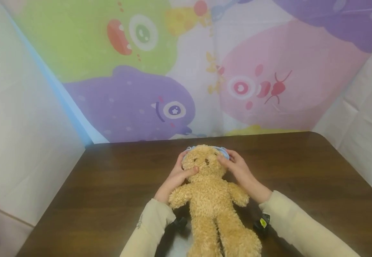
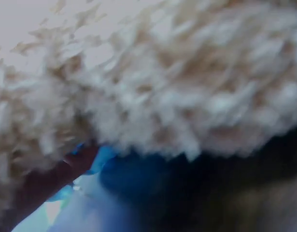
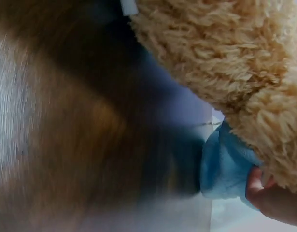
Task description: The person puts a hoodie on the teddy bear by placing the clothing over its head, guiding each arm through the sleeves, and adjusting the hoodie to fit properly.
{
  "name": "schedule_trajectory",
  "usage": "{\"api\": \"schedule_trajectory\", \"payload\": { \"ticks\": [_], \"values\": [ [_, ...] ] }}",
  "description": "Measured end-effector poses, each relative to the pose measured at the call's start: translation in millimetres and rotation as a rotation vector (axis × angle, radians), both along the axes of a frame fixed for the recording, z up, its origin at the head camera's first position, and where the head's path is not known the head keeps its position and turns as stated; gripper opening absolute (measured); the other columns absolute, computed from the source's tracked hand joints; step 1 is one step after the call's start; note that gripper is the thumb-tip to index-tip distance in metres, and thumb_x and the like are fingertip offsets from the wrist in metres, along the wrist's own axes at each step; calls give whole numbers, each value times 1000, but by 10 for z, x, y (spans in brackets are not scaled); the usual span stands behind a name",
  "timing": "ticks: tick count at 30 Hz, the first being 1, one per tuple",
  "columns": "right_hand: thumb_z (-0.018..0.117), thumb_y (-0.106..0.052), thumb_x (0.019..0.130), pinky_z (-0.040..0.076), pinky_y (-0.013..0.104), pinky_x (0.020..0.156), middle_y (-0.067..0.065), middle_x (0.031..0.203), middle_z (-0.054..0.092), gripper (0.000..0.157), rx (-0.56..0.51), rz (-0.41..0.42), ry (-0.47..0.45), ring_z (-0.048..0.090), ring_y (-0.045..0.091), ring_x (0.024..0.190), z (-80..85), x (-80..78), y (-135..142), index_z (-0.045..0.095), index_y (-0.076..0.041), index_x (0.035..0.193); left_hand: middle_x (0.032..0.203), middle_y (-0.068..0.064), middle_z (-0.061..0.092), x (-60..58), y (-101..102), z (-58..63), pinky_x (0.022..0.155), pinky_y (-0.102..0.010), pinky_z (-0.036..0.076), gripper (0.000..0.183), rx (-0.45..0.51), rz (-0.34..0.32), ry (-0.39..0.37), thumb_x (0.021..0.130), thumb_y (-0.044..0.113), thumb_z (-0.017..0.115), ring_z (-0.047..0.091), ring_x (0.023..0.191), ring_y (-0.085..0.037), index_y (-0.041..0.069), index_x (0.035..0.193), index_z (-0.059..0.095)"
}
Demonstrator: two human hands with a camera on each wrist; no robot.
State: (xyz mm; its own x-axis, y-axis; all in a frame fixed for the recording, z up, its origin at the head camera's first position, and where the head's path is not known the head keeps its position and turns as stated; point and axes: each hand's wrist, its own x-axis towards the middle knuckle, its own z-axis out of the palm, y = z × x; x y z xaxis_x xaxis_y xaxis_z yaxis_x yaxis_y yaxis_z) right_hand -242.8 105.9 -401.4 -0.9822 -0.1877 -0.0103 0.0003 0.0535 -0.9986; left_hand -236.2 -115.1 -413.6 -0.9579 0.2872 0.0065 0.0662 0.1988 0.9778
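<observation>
tan plush, curly in pile, covers the teddy bear (image 1: pixel 208 200), which is at the near middle of the dark wood-grain table (image 1: pixel 115 185), face toward the head camera and head toward the table's far edge. whether its legs bear on the tabletop cannot be told.

left hand (image 1: pixel 177 176): grips the bear's head at the side; thumb lies across the lower face, near the muzzle, remaining fingers curled toward the back and partly hidden. right hand (image 1: pixel 240 173): holds the opposite side of the head, thumb at the cheek, fingers bent behind and against a light blue cloth piece (image 3: pixel 225 166). both grips are closed about the head to its width; exact finger pressure cannot be told.

the blue cloth piece shows behind the head on both sides, with a small pale loop at one end. in the right wrist view it is rounded and touches the fur. the left wrist view is blurred.

both forearms wear cream sleeves (image 1: pixel 301 221). a black device with a yellow mark (image 1: pixel 263 223) sits near the right cuff. beyond the table hangs a printed backdrop (image 1: pixel 186 103) with green, purple and pink cartoon figures, flanked by white panels (image 1: pixel 22 107).
</observation>
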Motion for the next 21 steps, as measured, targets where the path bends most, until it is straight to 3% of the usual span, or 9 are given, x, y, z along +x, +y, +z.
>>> {"api": "schedule_trajectory", "payload": {
  "ticks": [3,7,14,16,21],
  "values": [
    [61,-26,85,36,39,98,19,131,41,68,-15,61,4,41,29,122,1,5,1,26,0,138,151,-15,6,-20,-33,7,102,-59,22,98,-71,15,-82,73,52,68,12,135,-38,17,145,11],
    [64,-23,84,36,40,98,19,133,38,74,-9,101,18,40,31,124,13,19,8,21,-3,141,150,-11,2,-31,-71,80,103,-53,24,91,-79,19,-148,75,38,71,17,134,-32,15,144,17],
    [68,-25,80,35,44,99,17,140,31,84,79,117,55,33,31,128,43,43,-8,16,-7,143,143,-8,-1,-42,-46,180,105,-52,22,76,-78,0,-111,73,29,75,7,134,-32,16,135,31],
    [71,-26,78,34,44,101,17,142,27,91,112,115,57,33,31,128,56,53,-33,12,-7,144,140,-8,1,-37,-14,209,105,-52,20,67,-55,-2,-85,73,23,75,8,132,-32,15,128,36],
    [76,-25,72,36,41,99,15,140,30,98,103,78,58,39,29,123,80,80,-76,11,-7,143,135,-9,10,-11,30,271,106,-49,20,67,-48,-11,-59,72,17,75,14,129,-31,11,126,35]
  ]
}}
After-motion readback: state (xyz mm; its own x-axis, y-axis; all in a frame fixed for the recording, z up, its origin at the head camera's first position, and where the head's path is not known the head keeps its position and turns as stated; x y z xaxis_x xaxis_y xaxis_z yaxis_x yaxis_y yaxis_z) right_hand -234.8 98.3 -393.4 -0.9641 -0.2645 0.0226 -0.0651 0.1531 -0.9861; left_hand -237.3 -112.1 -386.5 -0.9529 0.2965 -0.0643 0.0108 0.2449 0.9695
